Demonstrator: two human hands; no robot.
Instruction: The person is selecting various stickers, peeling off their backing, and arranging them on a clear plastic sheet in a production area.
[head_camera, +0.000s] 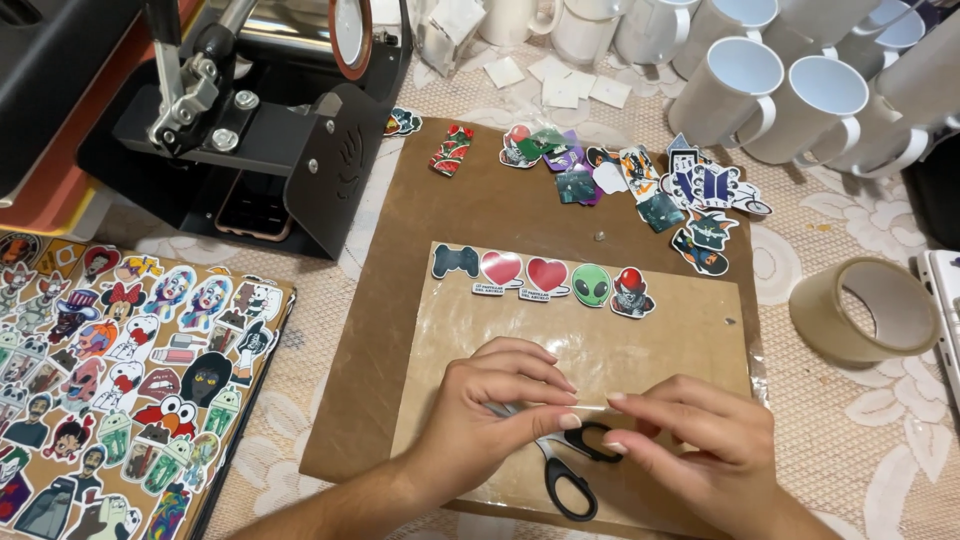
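Both hands met at lower center: left hand (500, 410) and right hand (690, 440) pinched a clear tape strip (592, 408) narrowly above black scissors (565, 470) on the clear sheet (680, 340).

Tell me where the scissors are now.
The black-handled scissors lie low in the head view on the clear sheet, between left hand and right hand.

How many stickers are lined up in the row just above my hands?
5, left to right: game controller, red heart, second red heart, green alien head, clown head. None look hidden.
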